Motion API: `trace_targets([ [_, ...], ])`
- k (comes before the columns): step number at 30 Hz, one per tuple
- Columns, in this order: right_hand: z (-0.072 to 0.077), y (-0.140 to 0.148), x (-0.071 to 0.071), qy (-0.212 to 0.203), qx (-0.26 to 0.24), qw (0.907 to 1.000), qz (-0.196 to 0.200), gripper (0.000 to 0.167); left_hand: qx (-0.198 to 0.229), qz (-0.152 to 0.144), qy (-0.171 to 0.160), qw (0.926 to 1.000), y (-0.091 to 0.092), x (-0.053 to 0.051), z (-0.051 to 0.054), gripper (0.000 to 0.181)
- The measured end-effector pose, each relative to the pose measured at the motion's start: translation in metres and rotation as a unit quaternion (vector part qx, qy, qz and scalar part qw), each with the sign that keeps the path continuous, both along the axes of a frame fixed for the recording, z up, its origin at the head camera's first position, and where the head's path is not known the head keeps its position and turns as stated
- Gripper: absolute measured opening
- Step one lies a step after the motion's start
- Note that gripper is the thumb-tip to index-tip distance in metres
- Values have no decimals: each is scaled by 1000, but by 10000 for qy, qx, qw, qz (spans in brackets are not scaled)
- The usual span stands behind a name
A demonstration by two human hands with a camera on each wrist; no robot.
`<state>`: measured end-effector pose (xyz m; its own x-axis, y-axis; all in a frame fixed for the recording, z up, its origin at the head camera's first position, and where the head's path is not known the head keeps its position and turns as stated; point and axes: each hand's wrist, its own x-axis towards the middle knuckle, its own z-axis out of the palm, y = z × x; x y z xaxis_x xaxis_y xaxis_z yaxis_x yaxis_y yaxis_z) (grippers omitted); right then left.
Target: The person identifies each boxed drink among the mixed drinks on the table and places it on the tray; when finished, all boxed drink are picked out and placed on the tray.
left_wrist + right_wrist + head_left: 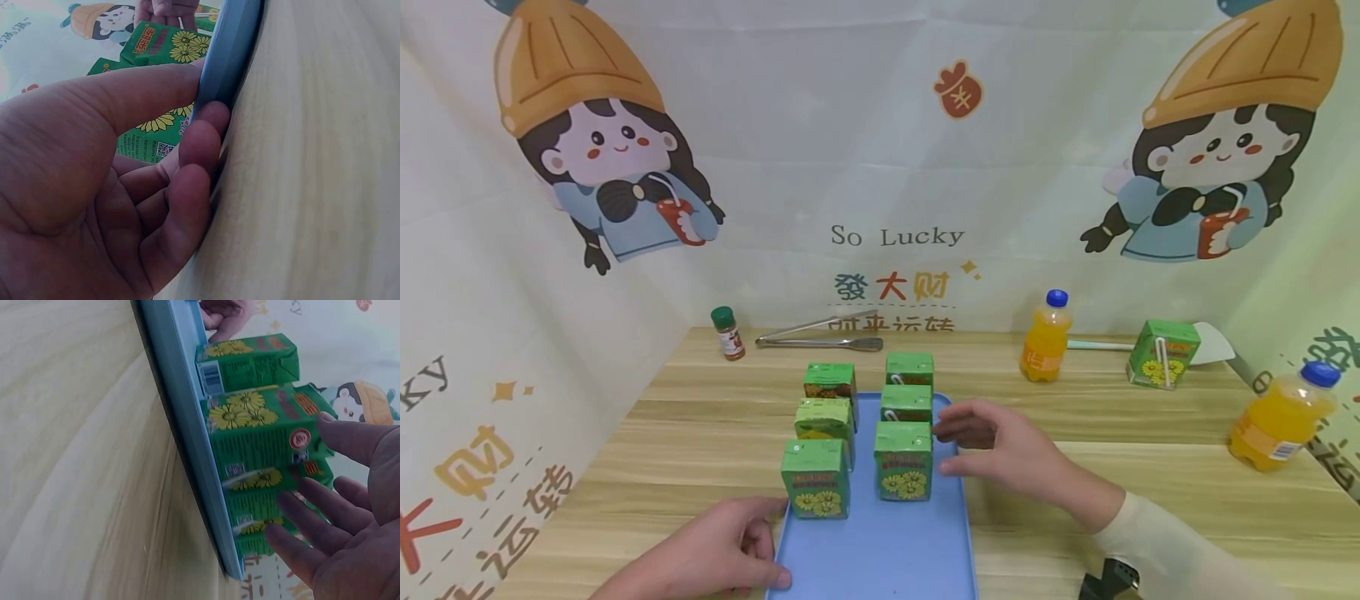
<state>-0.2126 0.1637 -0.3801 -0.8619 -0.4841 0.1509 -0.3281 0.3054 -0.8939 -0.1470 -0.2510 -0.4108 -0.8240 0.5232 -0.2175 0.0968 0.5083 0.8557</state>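
A blue tray (891, 550) lies on the wooden table, bearing several green drink cartons in two rows. My left hand (718, 546) pinches the tray's left rim, thumb on the rim and fingers curled at its outer side in the left wrist view. Closest to that hand is the front left carton (816, 481). On the right side, my right hand (1011, 454) has its fingers spread beside the front right carton (904, 467). In the right wrist view its thumb and fingers (353, 434) are at the cartons' upper parts; whether they touch is unclear.
Metal tongs (820, 342) and a green-capped spice bottle (728, 333) are at the back left. Orange drink bottles (1045, 337) (1283, 421), another green carton (1163, 354) and a white spatula (1213, 343) stand or lie to the right. A printed cloth (880, 150) hangs behind.
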Motion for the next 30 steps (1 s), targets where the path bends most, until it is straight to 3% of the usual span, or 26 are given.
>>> trace_targets([
  [13,10,44,-4,88,-119,9990,-421,56,-9,20,-26,10000,1,0,2,100],
  [22,17,69,-9,727,170,9931,-907,52,11,9,-55,10000,0,0,1,98],
  [30,22,85,-13,973,429,9860,-1281,46,-44,33,-40,10000,0,-1,1,98],
])
